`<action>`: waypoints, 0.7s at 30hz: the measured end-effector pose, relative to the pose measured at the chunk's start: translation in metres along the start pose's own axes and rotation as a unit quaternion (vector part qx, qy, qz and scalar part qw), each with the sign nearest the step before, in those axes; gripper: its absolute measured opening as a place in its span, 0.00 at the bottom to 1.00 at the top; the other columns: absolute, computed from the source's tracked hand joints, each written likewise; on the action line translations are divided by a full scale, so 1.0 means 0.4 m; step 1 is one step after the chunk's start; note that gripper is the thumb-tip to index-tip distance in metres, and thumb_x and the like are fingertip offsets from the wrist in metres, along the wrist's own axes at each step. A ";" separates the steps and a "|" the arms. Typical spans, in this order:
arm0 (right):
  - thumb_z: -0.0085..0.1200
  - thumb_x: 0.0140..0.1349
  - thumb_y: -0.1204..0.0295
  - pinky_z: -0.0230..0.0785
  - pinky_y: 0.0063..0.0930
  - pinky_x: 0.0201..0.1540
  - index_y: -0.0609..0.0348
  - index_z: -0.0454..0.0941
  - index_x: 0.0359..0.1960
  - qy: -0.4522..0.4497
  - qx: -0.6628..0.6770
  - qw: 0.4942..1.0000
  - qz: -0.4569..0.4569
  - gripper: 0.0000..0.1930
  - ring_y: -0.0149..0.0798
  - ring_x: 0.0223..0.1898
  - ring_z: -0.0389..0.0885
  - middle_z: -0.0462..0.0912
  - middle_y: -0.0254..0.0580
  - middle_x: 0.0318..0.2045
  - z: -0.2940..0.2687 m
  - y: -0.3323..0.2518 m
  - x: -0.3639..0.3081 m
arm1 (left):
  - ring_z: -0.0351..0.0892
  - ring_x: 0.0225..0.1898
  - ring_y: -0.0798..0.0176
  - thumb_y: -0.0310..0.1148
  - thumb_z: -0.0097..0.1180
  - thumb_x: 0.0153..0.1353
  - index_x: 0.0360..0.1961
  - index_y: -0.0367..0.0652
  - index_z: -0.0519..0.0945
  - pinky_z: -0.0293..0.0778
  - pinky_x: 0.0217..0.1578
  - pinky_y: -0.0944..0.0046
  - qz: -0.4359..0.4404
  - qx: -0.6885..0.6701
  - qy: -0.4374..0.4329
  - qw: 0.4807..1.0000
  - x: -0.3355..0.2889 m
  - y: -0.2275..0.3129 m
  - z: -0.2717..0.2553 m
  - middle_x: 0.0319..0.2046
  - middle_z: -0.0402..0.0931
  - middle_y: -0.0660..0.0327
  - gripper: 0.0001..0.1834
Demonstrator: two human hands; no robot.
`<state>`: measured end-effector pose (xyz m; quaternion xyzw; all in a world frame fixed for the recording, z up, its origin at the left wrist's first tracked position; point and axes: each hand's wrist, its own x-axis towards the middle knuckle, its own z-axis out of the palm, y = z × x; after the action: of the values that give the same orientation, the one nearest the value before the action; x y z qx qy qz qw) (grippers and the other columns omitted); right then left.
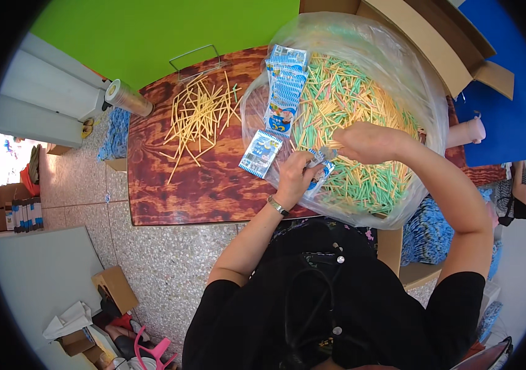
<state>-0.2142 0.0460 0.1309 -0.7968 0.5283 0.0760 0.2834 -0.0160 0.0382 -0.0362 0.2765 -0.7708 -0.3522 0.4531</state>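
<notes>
My left hand (294, 179), a bracelet at its wrist, pinches a small blue-and-white packet (319, 176) at the near edge of the plastic bag. My right hand (365, 143) is closed just above the packet's top, over the sticks; what its fingers hold is hidden. Thin green, yellow and pink sticks (361, 86) heap up inside a large clear plastic bag (437, 123). On the bag's left side lies an overlapping row of blue-and-white packets (287, 86). A single packet (260, 153) lies flat to the left of my left hand.
Loose yellow sticks (204, 111) are scattered on the left of the red-brown wooden table (170, 206). A wire stand (195, 55) and a clear cylindrical jar (128, 97) are beyond them. An open cardboard box (420, 28) stands behind the bag. Blue packets fill a box (429, 237) at the right.
</notes>
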 end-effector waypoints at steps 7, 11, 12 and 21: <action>0.53 0.59 0.70 0.72 0.48 0.39 0.66 0.77 0.36 -0.049 -0.067 0.996 0.026 0.10 0.57 0.37 0.81 0.82 0.57 0.31 -0.019 -0.036 0.008 | 0.77 0.32 0.52 0.23 0.71 0.43 0.35 0.37 0.76 0.73 0.31 0.59 0.006 0.005 0.008 1.000 -0.007 -0.002 -0.001 0.30 0.76 0.55 0.17; 0.53 0.59 0.70 0.73 0.48 0.37 0.68 0.75 0.34 -0.091 -0.123 0.986 0.060 0.11 0.57 0.35 0.81 0.81 0.57 0.28 -0.015 -0.047 0.024 | 0.78 0.34 0.52 0.23 0.71 0.43 0.36 0.37 0.77 0.75 0.34 0.58 0.044 0.013 0.013 0.999 0.000 0.002 0.005 0.32 0.77 0.54 0.18; 0.53 0.59 0.69 0.73 0.47 0.38 0.67 0.76 0.35 -0.101 -0.135 0.983 0.068 0.11 0.56 0.35 0.82 0.81 0.56 0.29 -0.024 -0.061 0.027 | 0.78 0.35 0.51 0.23 0.71 0.42 0.37 0.37 0.77 0.75 0.35 0.58 0.064 0.021 0.019 0.998 0.000 0.000 0.007 0.33 0.77 0.54 0.19; 0.62 0.51 0.66 0.73 0.44 0.42 0.61 0.74 0.45 -0.007 -0.119 0.993 0.023 0.21 0.54 0.41 0.81 0.82 0.51 0.35 -0.083 -0.067 -0.010 | 0.79 0.32 0.56 0.28 0.71 0.46 0.42 0.35 0.78 0.75 0.29 0.62 0.007 -0.021 -0.012 1.000 -0.017 -0.001 -0.010 0.39 0.78 0.53 0.21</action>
<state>-0.1981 0.0393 0.1702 -0.8120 0.5316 0.1506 0.1882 -0.0092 0.0421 -0.0386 0.2568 -0.7707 -0.3686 0.4519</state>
